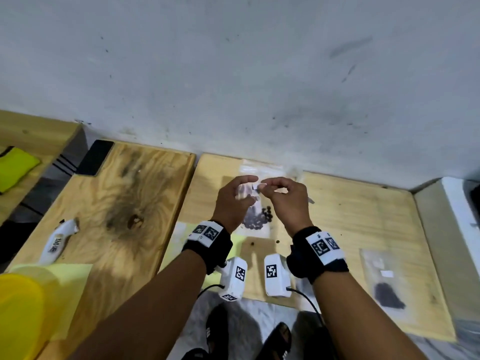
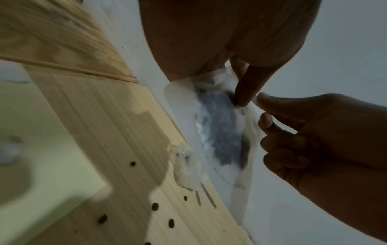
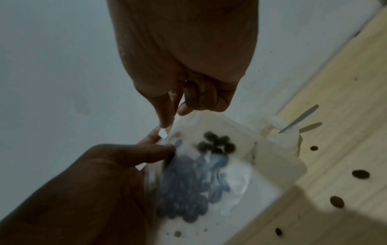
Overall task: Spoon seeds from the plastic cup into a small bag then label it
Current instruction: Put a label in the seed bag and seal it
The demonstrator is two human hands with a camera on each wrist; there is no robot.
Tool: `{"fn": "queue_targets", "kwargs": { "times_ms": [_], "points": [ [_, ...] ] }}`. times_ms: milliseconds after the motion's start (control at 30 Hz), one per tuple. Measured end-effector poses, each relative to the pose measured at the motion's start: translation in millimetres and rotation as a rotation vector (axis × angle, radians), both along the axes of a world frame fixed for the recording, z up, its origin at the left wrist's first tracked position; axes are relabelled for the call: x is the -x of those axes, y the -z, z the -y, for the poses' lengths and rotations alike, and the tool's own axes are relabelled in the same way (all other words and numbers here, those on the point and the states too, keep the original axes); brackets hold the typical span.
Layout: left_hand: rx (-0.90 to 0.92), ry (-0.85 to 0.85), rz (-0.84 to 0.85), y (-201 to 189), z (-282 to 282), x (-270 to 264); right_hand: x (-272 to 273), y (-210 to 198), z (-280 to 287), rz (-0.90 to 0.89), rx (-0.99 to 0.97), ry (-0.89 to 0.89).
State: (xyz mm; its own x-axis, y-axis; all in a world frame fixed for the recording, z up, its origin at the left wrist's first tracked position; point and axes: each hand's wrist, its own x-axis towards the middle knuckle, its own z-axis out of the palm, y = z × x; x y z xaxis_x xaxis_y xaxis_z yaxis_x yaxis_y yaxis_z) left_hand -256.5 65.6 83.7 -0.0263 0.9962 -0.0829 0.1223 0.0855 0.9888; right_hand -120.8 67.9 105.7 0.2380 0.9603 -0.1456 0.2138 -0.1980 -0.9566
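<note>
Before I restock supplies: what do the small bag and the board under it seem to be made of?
The small bag looks like thin clear plastic film, glossy: the dark seeds show through it. The board looks like pale unfinished plywood, matt, with visible grain. Both hands hold the bag up.

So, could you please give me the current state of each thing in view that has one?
small bag: held up by left hand, seeds inside.
label: pinched by right hand at the bag, not yet stuck flat.
second bag: flat on table, labelled, filled.
loose seeds: scattered on table.
phone: screen dark.
</note>
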Motion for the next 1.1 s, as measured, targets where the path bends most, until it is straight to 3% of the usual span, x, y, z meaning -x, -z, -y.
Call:
{"fn": "queue_targets", "kwargs": {
  "times_ms": [300, 533, 700, 1100],
  "points": [
    [-0.07, -0.08, -0.006, -19, 8, -46, -32, -9, 8, 0.159, -0.055, 0.164],
    [-0.081, -0.079, -0.084, -17, 1, -55, -50, -4, 10, 0.046, -0.066, 0.193],
    [-0.019, -0.051, 0.005, -17, 0, -55, -58, -2, 6, 0.041, -0.051, 0.1],
    [0.167, -0.119, 0.247, -19, -7, -70, -83, 16, 22, -0.033, 0.021, 0.089]
  ]
}}
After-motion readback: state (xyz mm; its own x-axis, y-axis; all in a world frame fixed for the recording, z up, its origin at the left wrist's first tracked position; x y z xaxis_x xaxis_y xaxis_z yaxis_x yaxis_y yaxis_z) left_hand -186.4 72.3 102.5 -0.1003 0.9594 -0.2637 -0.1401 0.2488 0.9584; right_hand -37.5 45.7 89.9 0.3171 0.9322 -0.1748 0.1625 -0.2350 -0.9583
